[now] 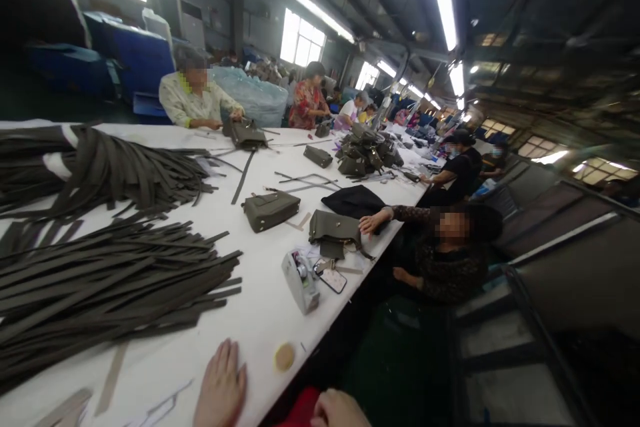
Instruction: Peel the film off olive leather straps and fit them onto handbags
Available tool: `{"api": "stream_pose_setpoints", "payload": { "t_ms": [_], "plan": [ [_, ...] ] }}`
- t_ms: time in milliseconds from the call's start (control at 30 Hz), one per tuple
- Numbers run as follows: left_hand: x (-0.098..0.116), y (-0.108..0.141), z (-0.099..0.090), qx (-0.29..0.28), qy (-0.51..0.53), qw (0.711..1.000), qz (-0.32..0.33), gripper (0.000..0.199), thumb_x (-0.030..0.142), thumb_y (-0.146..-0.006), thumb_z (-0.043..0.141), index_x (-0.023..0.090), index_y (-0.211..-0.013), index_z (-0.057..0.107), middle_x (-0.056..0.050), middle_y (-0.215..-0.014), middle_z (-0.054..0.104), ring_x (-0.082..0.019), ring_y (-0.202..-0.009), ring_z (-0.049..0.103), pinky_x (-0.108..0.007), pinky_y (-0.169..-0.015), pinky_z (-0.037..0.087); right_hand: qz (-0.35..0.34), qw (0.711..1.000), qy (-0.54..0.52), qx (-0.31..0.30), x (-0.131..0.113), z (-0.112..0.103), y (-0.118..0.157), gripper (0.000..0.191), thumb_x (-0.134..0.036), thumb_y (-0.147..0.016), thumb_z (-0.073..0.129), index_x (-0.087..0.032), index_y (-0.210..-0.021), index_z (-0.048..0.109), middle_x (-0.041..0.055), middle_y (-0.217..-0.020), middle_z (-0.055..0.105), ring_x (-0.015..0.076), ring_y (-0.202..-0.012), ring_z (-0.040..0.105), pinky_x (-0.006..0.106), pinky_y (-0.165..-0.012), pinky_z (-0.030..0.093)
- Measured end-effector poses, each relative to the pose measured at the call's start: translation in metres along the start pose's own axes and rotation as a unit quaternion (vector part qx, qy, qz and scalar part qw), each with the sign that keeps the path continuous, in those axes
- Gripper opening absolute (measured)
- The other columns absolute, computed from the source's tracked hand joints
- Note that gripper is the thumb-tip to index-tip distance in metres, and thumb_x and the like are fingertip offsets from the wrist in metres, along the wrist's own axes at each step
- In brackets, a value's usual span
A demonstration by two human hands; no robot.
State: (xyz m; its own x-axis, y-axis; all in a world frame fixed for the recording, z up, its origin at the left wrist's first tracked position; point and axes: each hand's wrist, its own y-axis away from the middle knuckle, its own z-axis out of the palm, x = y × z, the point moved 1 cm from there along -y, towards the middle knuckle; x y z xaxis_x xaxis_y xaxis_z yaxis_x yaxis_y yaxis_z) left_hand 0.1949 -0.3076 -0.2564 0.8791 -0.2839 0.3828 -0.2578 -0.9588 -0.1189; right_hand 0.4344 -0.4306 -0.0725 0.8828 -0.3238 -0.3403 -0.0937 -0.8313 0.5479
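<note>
Grey-brown strips (pixel 115 280) lie heaped on the bench (pixel 267 280), left of my left hand (pixel 220 383), its fingers flat, gripping nothing; a light palm should leave them undisturbed. Whether my curled right hand (pixel 339 408) holds anything, I cannot tell.

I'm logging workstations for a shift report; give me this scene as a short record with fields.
Left hand: palm down on the white tabletop
Right hand: by red cloth, grip unclear
Right of left hand: round yellow-and-tan disc
Beyond disc: pale grey wedge-shaped device
Table's left: two heaps of long, dark olive-grey strips
Co-worker's hand: at the edge of an olive-grey flap bag
</note>
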Motion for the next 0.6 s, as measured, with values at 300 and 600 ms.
{"api": "stream_pose_setpoints", "payload": {
  "t_ms": [300,600],
  "plan": [
    [0.011,0.002,-0.005,-0.032,0.009,0.999,-0.041,0.060,0.032,-0.086,0.037,-0.001,-0.135,0.048,-0.024,-0.148,0.040,-0.033,-0.139,0.035,-0.049,-0.115,0.026,0.002,0.999,0.029,-0.031,0.012,-0.005,0.005,0.018,-0.022,-0.089,0.051,-0.018,-0.094,0.067,0.0061,-0.098,0.069,0.0183,-0.093,0.062,0.026,-0.082,0.040],
    [0.009,0.001,-0.006,-0.027,-0.017,0.998,-0.051,0.059,0.036,-0.088,0.038,0.003,-0.134,0.050,-0.021,-0.147,0.043,-0.031,-0.139,0.037,-0.046,-0.115,0.029,-0.088,0.990,0.080,-0.071,0.050,-0.034,-0.056,0.018,-0.021,-0.089,0.051,-0.017,-0.094,0.068,0.0069,-0.098,0.068,0.0195,-0.095,0.062,0.027,-0.084,0.040]
  ]
}}
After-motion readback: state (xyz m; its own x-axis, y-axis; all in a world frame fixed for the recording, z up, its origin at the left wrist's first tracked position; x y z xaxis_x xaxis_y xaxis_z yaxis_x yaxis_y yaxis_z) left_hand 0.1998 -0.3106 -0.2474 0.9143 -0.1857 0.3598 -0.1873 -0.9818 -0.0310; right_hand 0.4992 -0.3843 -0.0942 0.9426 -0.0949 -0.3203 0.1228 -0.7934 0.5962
